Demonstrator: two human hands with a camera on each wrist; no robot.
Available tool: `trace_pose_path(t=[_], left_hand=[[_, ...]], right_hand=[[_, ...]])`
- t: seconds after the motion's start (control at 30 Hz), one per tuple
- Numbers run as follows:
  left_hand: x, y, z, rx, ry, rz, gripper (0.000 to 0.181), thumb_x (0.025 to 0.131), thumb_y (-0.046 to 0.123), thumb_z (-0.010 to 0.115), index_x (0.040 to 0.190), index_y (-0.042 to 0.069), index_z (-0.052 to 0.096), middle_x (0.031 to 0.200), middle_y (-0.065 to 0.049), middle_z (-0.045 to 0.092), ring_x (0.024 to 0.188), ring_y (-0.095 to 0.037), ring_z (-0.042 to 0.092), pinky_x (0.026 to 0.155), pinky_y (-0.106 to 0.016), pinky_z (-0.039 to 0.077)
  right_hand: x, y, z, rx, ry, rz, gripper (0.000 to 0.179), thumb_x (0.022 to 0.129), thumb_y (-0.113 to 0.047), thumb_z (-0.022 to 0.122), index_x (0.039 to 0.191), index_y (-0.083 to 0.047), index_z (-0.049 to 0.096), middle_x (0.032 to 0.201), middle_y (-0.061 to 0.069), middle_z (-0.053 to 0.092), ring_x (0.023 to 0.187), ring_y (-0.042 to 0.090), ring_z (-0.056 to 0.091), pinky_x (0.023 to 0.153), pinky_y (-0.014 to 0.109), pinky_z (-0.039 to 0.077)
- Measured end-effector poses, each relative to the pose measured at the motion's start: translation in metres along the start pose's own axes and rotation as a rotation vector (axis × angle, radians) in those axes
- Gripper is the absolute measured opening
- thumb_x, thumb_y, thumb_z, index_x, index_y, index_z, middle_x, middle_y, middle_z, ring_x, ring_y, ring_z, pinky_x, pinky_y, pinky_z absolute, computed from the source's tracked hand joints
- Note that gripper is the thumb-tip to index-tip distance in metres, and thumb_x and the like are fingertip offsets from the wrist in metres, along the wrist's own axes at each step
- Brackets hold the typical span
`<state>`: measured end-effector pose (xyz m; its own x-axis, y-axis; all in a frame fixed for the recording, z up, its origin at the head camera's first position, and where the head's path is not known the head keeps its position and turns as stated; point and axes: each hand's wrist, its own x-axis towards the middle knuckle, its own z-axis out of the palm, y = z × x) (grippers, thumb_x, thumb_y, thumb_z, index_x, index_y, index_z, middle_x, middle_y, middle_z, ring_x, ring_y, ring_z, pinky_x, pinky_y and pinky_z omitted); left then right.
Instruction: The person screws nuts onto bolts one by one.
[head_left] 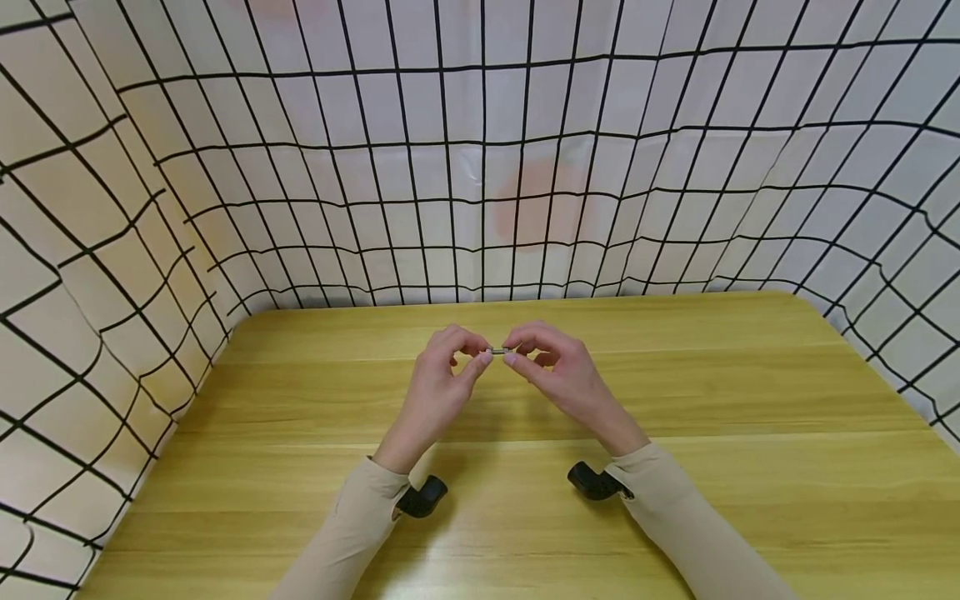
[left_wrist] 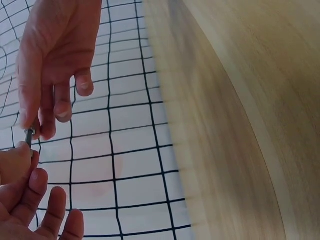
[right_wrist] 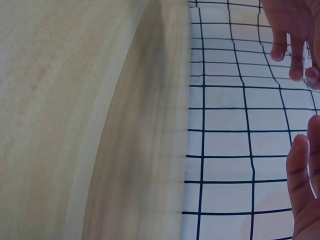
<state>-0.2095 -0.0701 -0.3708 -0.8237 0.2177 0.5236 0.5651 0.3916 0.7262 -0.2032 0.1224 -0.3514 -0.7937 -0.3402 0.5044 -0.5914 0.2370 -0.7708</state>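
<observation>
Between the two hands, held up over the table, is a small metal bolt lying about level. My left hand pinches its left end between thumb and forefinger. The right hand pinches the other end the same way. In the left wrist view the bolt shows a dark shaft with a shiny wider piece near the right fingers; the fingertips cover its ends. The other fingers of both hands are loosely bent away from it. The right wrist view shows only parts of the hands, with the bolt out of frame.
A wooden table spreads under both forearms. White sheeting with a black grid stands along its back and sides. Black wrist devices stick out from the beige sleeves.
</observation>
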Motion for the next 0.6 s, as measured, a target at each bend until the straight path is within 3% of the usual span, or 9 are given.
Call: trace_pose_path(t=[0.13,0.37,0.6], left_hand=[[0.0,0.0,0.0,0.003,-0.003,0.007,0.004,0.095,0.013,0.067,0.095,0.009,0.067,0.09,0.005,0.058,0.093,-0.016,0.05,0.079,-0.048,0.042],[0.0,0.001,0.002,-0.015,-0.006,0.028,0.004,0.092,0.01,0.07,0.095,0.009,0.067,0.091,0.004,0.059,0.095,-0.028,0.053,0.079,-0.051,0.042],[-0.001,0.004,0.003,0.014,0.003,0.046,0.005,0.091,0.008,0.071,0.094,0.01,0.068,0.089,0.004,0.058,0.093,-0.017,0.049,0.079,-0.043,0.041]], right_hand=[[0.0,0.002,-0.001,0.013,-0.004,0.019,0.006,0.094,0.001,0.064,0.099,0.001,0.066,0.101,0.01,0.063,0.083,0.02,0.057,0.064,0.029,0.048],[-0.001,0.026,0.002,0.025,0.0,0.043,0.008,0.097,-0.004,0.061,0.096,-0.008,0.068,0.098,0.009,0.064,0.08,0.019,0.054,0.063,0.03,0.048],[-0.001,0.04,0.001,0.073,-0.02,0.096,0.014,0.101,-0.019,0.058,0.097,-0.011,0.069,0.094,0.01,0.065,0.085,0.026,0.058,0.066,0.036,0.052]])
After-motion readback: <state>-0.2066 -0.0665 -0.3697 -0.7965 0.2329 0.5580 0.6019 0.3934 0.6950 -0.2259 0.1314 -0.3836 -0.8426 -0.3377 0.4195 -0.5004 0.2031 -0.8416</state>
